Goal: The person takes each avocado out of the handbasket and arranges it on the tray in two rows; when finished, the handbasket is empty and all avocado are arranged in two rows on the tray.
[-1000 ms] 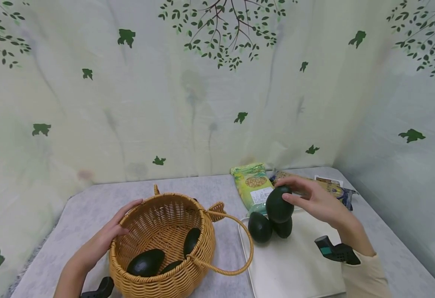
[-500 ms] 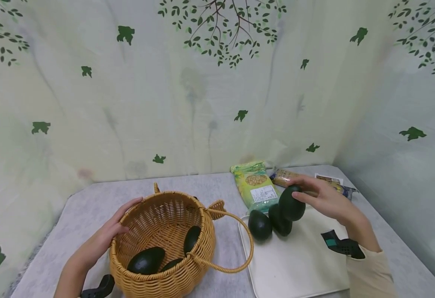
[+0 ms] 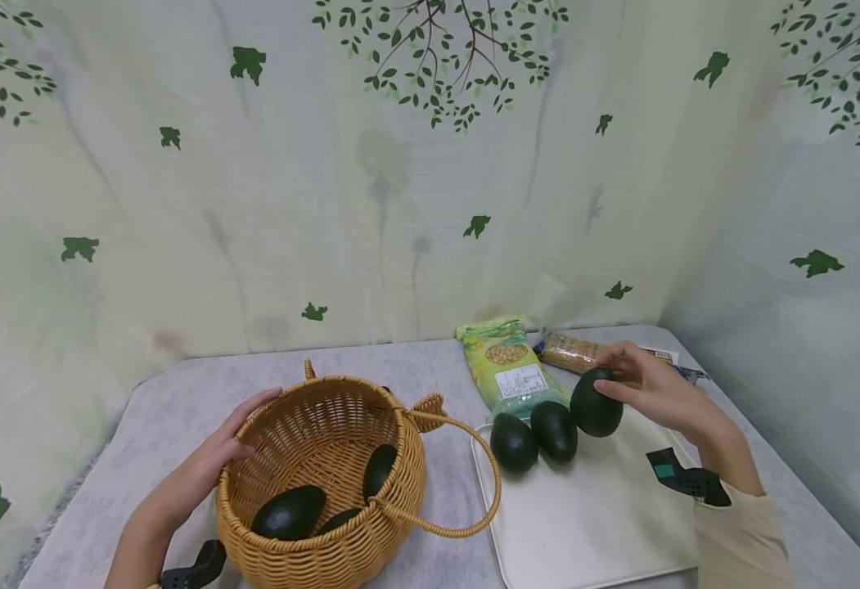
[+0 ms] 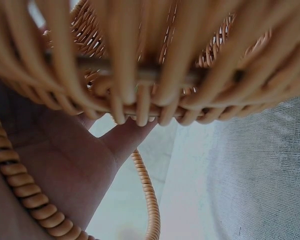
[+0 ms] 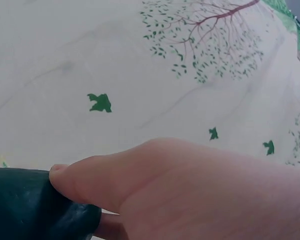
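My right hand (image 3: 654, 391) holds a dark green avocado (image 3: 596, 402) between thumb and fingers at the back of a white tray (image 3: 592, 532). In the right wrist view the thumb (image 5: 90, 177) presses on the avocado's side. Two more avocados, one at the left (image 3: 514, 444) and one in the middle (image 3: 554, 432), lie in a row beside it on the tray. My left hand (image 3: 204, 466) grips the left rim of a round wicker basket (image 3: 312, 564), its thumb over the inside. Several avocados, among them a large one (image 3: 290, 513), lie in the basket.
A green and yellow bag (image 3: 506, 368) lies behind the tray, and a clear packet of brown food (image 3: 569, 352) beside it. The basket's looped handle (image 3: 494, 499) leans out over the tray's left edge. A patterned curtain (image 3: 385, 204) hangs behind the grey-covered table (image 3: 444, 483).
The right hand has moved right with its avocado, coming from over the middle one to its right side. The left hand and basket have stayed in place.
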{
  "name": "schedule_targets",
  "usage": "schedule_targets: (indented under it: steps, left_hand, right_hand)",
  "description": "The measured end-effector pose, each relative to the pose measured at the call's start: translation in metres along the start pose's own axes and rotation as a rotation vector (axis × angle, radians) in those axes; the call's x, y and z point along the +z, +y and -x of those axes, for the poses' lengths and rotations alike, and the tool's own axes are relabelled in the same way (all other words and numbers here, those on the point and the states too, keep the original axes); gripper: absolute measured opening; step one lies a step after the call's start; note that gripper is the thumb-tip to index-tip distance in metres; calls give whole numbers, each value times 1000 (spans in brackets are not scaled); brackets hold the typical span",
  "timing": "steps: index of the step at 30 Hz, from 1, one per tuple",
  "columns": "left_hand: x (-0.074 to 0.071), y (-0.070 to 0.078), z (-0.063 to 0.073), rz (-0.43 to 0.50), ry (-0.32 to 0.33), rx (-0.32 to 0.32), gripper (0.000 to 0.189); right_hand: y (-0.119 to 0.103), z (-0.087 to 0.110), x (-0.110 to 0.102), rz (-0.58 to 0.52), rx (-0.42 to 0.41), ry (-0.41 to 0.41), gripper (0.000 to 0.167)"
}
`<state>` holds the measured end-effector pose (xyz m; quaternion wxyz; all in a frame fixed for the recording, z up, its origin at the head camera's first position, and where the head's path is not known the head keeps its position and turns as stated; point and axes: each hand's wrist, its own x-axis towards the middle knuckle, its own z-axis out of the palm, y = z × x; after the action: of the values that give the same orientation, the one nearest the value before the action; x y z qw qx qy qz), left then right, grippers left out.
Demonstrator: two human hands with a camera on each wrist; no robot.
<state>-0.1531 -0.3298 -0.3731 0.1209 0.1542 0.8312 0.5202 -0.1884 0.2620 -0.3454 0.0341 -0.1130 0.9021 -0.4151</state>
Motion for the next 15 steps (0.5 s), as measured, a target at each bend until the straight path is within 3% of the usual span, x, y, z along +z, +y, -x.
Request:
schedule_targets:
  steps: [7,15]
  left_hand:
    - [0,0,0,-6,1,5,75]
    - [0,0,0,-1,-4,13,76]
  right_hand:
    - [14,-4,0,33,13,-10,46]
    - [34,-10,7,17,93,-93,49]
